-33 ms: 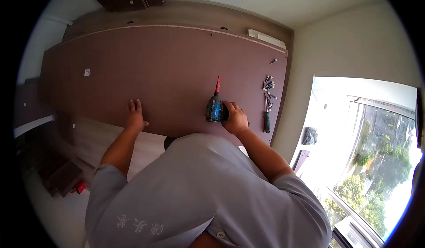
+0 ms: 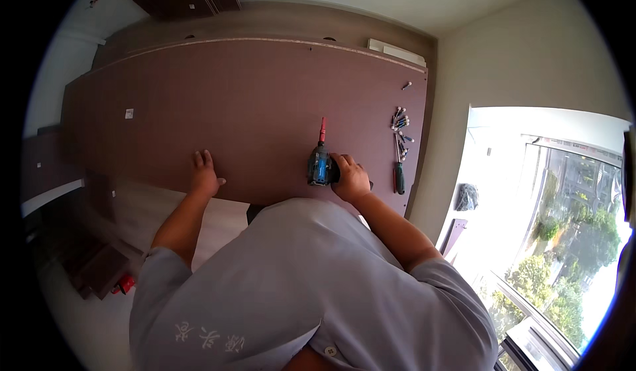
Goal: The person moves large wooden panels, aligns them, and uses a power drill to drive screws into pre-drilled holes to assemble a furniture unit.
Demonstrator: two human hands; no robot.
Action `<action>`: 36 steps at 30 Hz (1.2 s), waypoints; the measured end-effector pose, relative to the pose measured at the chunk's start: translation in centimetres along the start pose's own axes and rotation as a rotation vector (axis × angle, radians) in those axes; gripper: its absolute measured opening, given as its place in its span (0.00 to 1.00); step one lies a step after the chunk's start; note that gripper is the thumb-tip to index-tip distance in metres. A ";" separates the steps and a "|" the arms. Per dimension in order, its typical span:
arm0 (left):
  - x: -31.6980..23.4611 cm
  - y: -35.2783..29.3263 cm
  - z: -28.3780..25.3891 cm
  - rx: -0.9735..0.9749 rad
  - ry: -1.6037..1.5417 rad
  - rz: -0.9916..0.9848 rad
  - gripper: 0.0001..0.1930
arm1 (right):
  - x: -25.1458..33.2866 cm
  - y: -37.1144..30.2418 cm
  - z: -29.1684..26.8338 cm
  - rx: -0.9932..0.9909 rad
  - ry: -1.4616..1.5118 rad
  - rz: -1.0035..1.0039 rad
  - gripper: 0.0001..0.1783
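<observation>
A wide brown board (image 2: pixel 258 99) lies flat in front of me. My right hand (image 2: pixel 351 177) is wrapped round the grip of a black and blue cordless drill (image 2: pixel 320 167), whose red bit holder points away from me, over the board. Most of the drill's grip is hidden by my fingers. My left hand (image 2: pixel 207 174) rests on the board near its front edge, holding nothing, with the thumb and fingers apart. Right of the drill, a screwdriver (image 2: pixel 399 177) with a dark green handle lies beside several small metal fittings (image 2: pixel 400 119) with pale ends.
A small white label (image 2: pixel 129 114) sticks to the board's left part. White strips (image 2: pixel 396 52) lie past its far right edge, by the wall. A bright window (image 2: pixel 563 238) is at the right. Dark brown pieces (image 2: pixel 103 268) and a red item (image 2: pixel 124 284) are at the lower left.
</observation>
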State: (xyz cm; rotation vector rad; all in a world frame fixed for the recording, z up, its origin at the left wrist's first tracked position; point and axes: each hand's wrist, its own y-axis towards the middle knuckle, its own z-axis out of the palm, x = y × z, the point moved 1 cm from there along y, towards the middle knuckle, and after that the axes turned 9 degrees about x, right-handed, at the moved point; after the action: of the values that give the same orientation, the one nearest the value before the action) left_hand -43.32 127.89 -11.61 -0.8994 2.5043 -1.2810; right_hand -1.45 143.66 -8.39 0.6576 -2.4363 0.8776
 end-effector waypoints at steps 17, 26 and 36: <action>-15.7 -1.7 -0.5 0.142 0.387 0.102 0.60 | -14.8 -6.0 -3.1 -0.481 0.084 0.421 0.30; -15.9 -1.7 0.3 0.114 0.316 0.082 0.59 | -17.2 -8.9 -1.8 -0.032 0.039 0.590 0.33; -16.6 -2.8 -0.6 0.119 0.351 0.083 0.60 | -9.6 0.1 -0.8 0.053 -0.052 0.269 0.27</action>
State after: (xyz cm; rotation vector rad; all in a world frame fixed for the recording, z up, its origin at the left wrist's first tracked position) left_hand -29.06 136.89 -10.79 -0.5790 2.6480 -1.6635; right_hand 6.20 146.88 -13.35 0.3797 -2.5961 1.0431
